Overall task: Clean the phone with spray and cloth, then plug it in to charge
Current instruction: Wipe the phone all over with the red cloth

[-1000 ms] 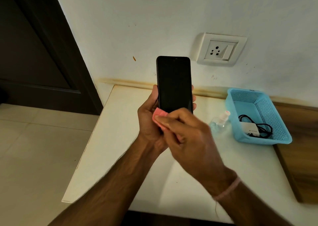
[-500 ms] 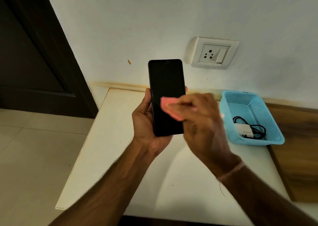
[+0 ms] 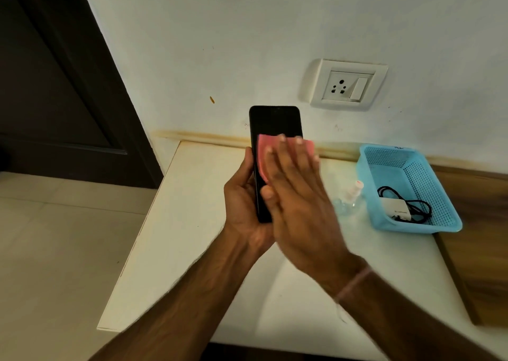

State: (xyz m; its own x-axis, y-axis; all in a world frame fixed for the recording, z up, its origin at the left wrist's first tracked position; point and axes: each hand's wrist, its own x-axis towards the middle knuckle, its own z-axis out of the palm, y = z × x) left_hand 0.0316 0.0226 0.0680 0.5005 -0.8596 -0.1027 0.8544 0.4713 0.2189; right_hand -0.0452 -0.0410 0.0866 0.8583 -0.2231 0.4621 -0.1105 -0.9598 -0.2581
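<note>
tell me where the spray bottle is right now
In the head view the spray bottle sits on the white table, right of centre, between the right hand and the blue basket.

One wide-angle view is taken from head height, behind and above the phone (image 3: 275, 121), and is faced forward and down; the phone is seen close, the wall (image 3: 247, 30) beyond it.
</note>
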